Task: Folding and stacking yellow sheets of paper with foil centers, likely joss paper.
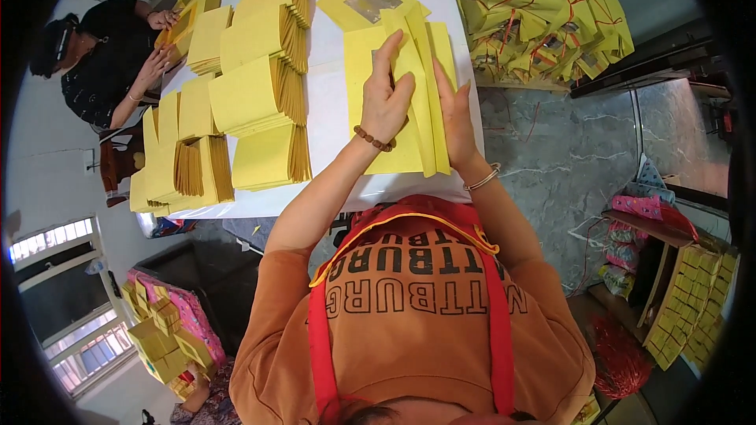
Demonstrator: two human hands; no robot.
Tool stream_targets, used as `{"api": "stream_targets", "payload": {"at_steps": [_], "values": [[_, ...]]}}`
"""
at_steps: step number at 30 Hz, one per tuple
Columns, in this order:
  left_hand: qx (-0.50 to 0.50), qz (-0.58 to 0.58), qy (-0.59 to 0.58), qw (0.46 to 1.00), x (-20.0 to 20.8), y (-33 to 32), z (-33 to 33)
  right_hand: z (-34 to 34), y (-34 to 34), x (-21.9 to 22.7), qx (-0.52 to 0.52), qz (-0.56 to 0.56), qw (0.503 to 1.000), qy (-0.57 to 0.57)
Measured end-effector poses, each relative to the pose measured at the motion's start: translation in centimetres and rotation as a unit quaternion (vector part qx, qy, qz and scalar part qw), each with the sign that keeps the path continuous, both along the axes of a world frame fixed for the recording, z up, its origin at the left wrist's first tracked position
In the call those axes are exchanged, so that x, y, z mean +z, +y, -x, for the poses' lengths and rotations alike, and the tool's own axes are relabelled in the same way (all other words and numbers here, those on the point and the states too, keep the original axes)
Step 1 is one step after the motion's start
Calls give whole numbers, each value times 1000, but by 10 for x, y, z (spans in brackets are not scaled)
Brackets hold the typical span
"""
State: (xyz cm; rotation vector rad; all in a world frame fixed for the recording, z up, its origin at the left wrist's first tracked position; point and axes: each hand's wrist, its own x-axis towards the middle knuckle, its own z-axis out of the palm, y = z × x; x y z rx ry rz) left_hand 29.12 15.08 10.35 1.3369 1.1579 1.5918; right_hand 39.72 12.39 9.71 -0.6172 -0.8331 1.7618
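Note:
Both my hands rest on folded yellow paper pieces (426, 138) piled at the near edge of a white-covered table (329, 122). From the left, my left hand (384, 106) lies against the raised paper fold, its thumb apart from its stretched fingers. Along the right side of the same fold, my right hand (457, 118) stands on edge with straight fingers and its thumb apart. Parts of the fingers are hidden by the paper. Just beyond lies a flat yellow piece with a clear window (331, 4).
Stacks of folded yellow paper (256, 98) line the table's left side. A co-worker (106, 55) handles yellow paper at the far left. Yellow bundles with red ties (543, 24) lie at the far right. Small yellow packs (689, 307) fill a container at the right, near red strands (618, 358).

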Motion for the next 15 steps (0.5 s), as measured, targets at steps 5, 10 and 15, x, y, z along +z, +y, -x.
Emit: {"api": "stream_targets", "payload": {"at_steps": [5,10,15], "values": [[-61,71,113,989,-9,3,12,0,1,-9,-3,-13,1000,-2],[-33,5,133,991,-18,6,9,0,2,-5,23,-67,997,-12],[-57,36,104,992,-14,3,11,-2,-2,2,10,-5,1000,7]]}}
